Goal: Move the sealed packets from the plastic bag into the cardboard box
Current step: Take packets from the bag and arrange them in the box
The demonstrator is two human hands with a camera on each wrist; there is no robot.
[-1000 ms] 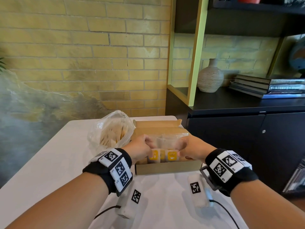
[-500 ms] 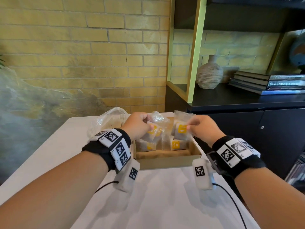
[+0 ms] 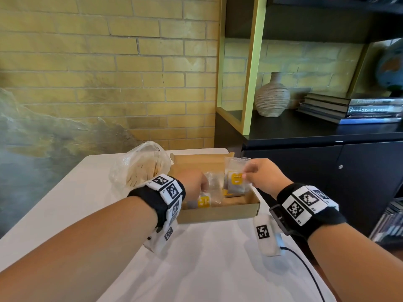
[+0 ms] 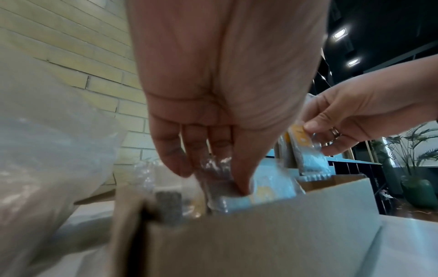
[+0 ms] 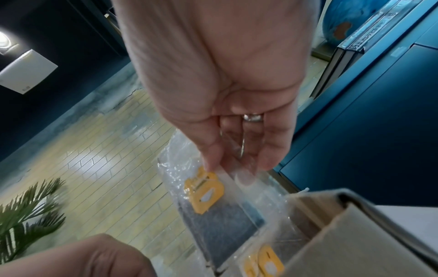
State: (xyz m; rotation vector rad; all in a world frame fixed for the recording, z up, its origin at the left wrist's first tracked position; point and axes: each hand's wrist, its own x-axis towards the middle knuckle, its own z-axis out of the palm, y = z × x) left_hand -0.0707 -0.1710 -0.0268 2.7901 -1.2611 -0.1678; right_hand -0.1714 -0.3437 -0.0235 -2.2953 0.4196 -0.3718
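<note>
So the two hands have split up since a second ago. Back then both were bunched together over the cardboard box holding a clump of packets; now the left hand has dropped down into the box, thumb and fingers pinching the clear top of a packet that's already sitting inside. The right hand is up over the box's right side, pinching another sealed packet by its upper edge, yellow label facing us, the lower end hanging down into the box among the ones lying there.

What that means, I reckon: the batch is basically delivered and this is the tidying bit, standing or laying the packets in rows. The right one isn't released yet, so that packet isn't properly in.

The plastic bag sits on the white bench right up against the box's left side, and it looks far from empty — there's a pale mass of stuff in it, though I can't make out individual packets through the crinkled film. So plenty more trips to go, I'd guess. The bag is floppy and the packets are slippery, so grabbing a fistful could easily spill a few onto the bench.
</note>
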